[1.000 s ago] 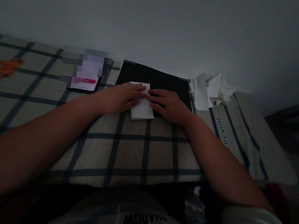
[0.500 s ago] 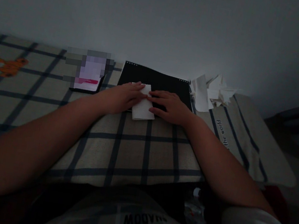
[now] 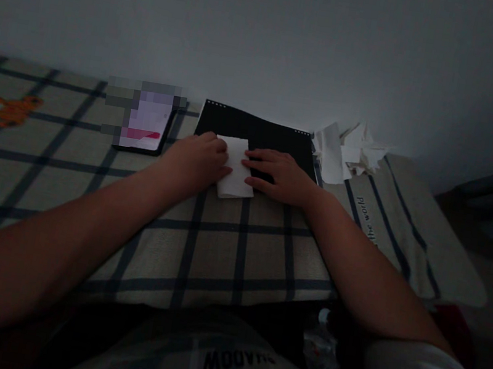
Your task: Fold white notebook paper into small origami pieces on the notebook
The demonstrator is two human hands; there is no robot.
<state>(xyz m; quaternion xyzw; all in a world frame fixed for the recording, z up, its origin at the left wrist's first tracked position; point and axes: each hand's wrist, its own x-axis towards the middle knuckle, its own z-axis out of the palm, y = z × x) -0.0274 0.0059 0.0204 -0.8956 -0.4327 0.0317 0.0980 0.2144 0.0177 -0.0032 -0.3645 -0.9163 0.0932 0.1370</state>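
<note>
Two hands are pressing a folded white paper flat at the near edge of a black notebook.

Judging by the pose, firm even pressure along the fold would serve best, with the paper kept from sliding. The left hand point(image 3: 198, 161) is curling over the folded paper's point(image 3: 237, 170) left edge; the right hand point(image 3: 283, 175) is laying slightly spread fingers point(image 3: 255, 159) on its right edge. Farther off, the black notebook point(image 3: 264, 134) is lying under it, the phone point(image 3: 145, 128) left, paper scraps point(image 3: 350, 148) right.

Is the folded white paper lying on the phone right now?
No, the folded white paper lies under both hands on the black notebook and checked cloth, apart from the phone.
</note>
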